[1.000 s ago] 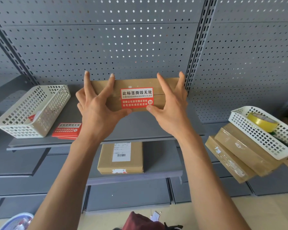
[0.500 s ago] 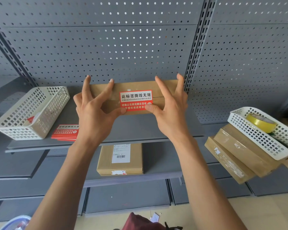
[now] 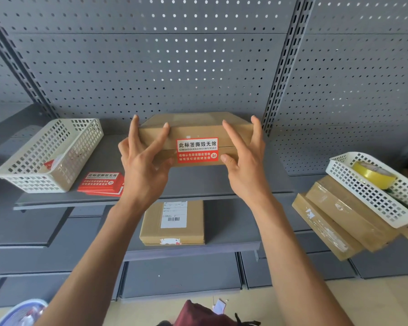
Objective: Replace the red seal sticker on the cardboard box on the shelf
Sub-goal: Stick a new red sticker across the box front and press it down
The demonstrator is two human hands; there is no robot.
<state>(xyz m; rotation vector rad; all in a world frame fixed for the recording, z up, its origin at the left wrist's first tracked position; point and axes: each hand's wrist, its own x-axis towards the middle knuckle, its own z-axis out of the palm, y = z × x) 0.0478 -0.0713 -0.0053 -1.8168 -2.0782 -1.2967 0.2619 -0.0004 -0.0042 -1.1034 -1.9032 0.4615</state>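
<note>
Nearest, our left hand [image 3: 143, 164] and right hand [image 3: 244, 165] are spread wide, thumbs under, fingers on top, clamping the cardboard box [image 3: 196, 135] at both ends. It sits on the shelf [image 3: 222, 182] against the pegboard. Box looks light, stiff, flat; best held by the ends. Red seal sticker [image 3: 197, 150] lies flat across the front seam, between our thumbs.

Flat brown cardboard box [image 3: 196, 134] lying on the grey shelf [image 3: 198, 182] against the pegboard back, long front edge facing out, red seal sticker [image 3: 197, 150] with a white band of black characters stuck flat across the front seam, right of centre
</note>
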